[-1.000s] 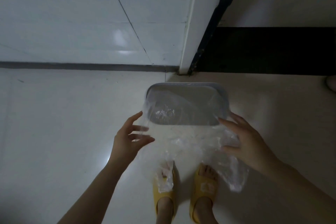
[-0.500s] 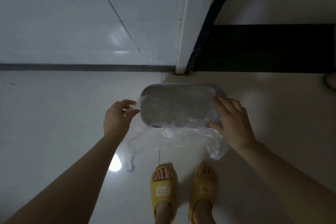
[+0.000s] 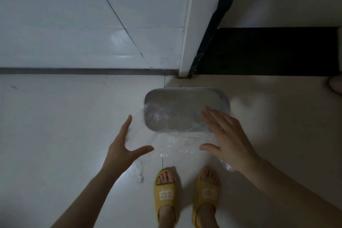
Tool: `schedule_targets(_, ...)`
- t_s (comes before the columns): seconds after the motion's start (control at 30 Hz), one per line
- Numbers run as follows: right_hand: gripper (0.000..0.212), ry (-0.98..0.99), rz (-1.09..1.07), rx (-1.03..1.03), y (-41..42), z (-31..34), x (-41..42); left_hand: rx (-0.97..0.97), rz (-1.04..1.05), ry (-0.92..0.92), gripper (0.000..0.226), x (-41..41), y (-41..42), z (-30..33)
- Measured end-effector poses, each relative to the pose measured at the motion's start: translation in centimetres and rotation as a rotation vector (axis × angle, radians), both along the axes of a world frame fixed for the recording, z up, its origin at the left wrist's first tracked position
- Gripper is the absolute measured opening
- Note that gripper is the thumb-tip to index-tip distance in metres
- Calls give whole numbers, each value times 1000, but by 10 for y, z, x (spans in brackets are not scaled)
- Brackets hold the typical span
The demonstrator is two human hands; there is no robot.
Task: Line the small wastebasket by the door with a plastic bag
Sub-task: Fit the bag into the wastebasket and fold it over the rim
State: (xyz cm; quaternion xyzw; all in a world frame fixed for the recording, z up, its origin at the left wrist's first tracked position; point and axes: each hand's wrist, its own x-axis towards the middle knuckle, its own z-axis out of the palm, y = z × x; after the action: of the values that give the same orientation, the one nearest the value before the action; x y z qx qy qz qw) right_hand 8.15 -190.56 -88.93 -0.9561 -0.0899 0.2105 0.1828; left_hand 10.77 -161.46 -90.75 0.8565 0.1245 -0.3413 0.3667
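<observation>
Pale floor tiles [image 3: 55, 126] are leaving wide open room to the left, while the door frame [image 3: 185, 42] is standing just behind the wastebasket [image 3: 187, 93]. Its oblong mouth is facing up, long axis running left to right. The clear plastic bag [image 3: 177, 144] is draping over its near rim. The left hand [image 3: 120, 151] and right hand [image 3: 229, 138] are spreading open-fingered, gripping nothing, flanking the basket above yellow slippers [image 3: 165, 194].

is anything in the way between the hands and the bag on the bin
Nothing visible blocks them. The left hand and right hand are open on either side of the clear plastic bag, which drapes over the near rim of the wastebasket. Only bare floor surrounds it.
</observation>
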Motion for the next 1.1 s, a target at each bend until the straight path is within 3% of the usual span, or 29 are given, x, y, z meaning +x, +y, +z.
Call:
schedule_targets(0.1,76,13,-12,15,12,-10,11,-143,149,35,90,-12,5,-3)
schedule_targets(0.27,63,45,-16,35,15,-21,27,-94,180,-176,65,-1,-10,-14)
schedule_targets(0.4,59,47,5,0,11,-27,33,-74,223,-255,47,27,-28,-24)
schedule_targets(0.57,50,-39,-2,-90,3,-36,35,13,134,-328,35,49,-27,-39)
schedule_targets(0.67,48,-19,-32,-114,6,-39,36,59,114,-251,43,51,-13,-42)
schedule_targets(0.83,62,-7,-91,-1,17,-33,36,-108,198,-208,72,43,3,-20)
schedule_targets(0.97,64,0,-66,93,31,-21,46,7,-172,-269,102,21,10,1)
schedule_targets(1.03,59,17,-10,103,42,-19,53,80,-313,-291,104,11,10,2)
schedule_targets(1.1,53,16,47,106,51,-21,60,120,-322,-286,101,4,9,-3)
